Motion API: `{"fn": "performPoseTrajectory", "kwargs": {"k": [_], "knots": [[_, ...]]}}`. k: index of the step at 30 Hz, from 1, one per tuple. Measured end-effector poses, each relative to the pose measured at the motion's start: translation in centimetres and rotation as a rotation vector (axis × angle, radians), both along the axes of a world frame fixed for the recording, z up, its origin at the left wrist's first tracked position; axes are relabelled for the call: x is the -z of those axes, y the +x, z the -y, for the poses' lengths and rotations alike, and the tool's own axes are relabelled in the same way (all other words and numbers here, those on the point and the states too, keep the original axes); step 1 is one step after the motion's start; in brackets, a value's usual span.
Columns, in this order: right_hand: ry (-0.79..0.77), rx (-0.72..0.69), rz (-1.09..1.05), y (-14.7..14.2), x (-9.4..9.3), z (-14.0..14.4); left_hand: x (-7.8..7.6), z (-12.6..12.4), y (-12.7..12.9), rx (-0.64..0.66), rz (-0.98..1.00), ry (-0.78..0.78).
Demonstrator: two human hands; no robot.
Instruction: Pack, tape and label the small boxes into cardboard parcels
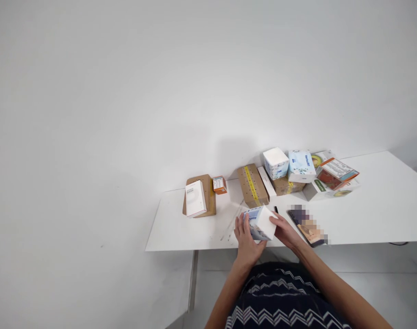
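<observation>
A white and blue tissue pack (pixel 261 223) is held up over the front of the white table. My left hand (pixel 246 237) is closed around its left side and underside, the fingers lying over its printed face. My right hand (pixel 282 228) grips the pack's right end, thumb and fingers on the plain white face. Behind it stands a brown cardboard box (pixel 252 185) with yellow tape. Two similar tissue packs, one white-topped (pixel 276 163) and one light blue (pixel 300 165), rest on another taped cardboard box (pixel 288 185).
On the left, a white box (pixel 195 198) lies on a cardboard box (pixel 211 208), beside a small orange box (pixel 219 184). A slim white box (pixel 266 183) stands mid-table. Food cartons (pixel 336 173) are stacked right. A phone-like flat object (pixel 307 226) lies near the table's front edge (pixel 366 241).
</observation>
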State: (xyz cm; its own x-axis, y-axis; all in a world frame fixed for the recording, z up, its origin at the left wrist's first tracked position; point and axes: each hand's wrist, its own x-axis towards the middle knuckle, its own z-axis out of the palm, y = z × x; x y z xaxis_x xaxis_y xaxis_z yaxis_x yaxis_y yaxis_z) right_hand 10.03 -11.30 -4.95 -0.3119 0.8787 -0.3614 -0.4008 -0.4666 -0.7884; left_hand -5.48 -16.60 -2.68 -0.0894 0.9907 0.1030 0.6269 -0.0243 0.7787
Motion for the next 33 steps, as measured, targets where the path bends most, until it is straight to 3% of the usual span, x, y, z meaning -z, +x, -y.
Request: {"fn": "performPoseTrajectory", "kwargs": {"k": [7,10,14,18,20,22,27,33], "knots": [[0.244,0.031,0.312,0.1,1.6,0.1,3.6,-0.4,-0.1,-0.073,0.291,-0.138],[0.225,0.027,0.356,-0.1,3.3,0.4,5.0,-1.0,-0.5,-0.109,0.315,-0.214],[0.155,0.079,0.427,0.6,5.5,0.1,5.5,-1.4,-0.8,-0.13,0.314,-0.226],[0.167,0.089,0.871,2.4,7.9,-1.1,5.6,-1.3,-0.7,-0.139,0.31,-0.202],[0.142,-0.029,1.138,3.2,9.2,-1.5,5.7,-1.2,-0.6,-0.126,0.29,-0.185],[0.093,-0.154,1.276,3.6,10.3,-1.7,5.9,-1.1,-0.6,-0.11,0.267,-0.175],[0.025,-0.191,1.253,3.1,11.7,-1.4,6.1,-0.9,-0.7,-0.117,0.265,-0.196],[-0.021,-0.146,1.024,2.9,9.9,-1.5,6.4,-0.8,-1.0,-0.089,0.203,-0.188]]}}
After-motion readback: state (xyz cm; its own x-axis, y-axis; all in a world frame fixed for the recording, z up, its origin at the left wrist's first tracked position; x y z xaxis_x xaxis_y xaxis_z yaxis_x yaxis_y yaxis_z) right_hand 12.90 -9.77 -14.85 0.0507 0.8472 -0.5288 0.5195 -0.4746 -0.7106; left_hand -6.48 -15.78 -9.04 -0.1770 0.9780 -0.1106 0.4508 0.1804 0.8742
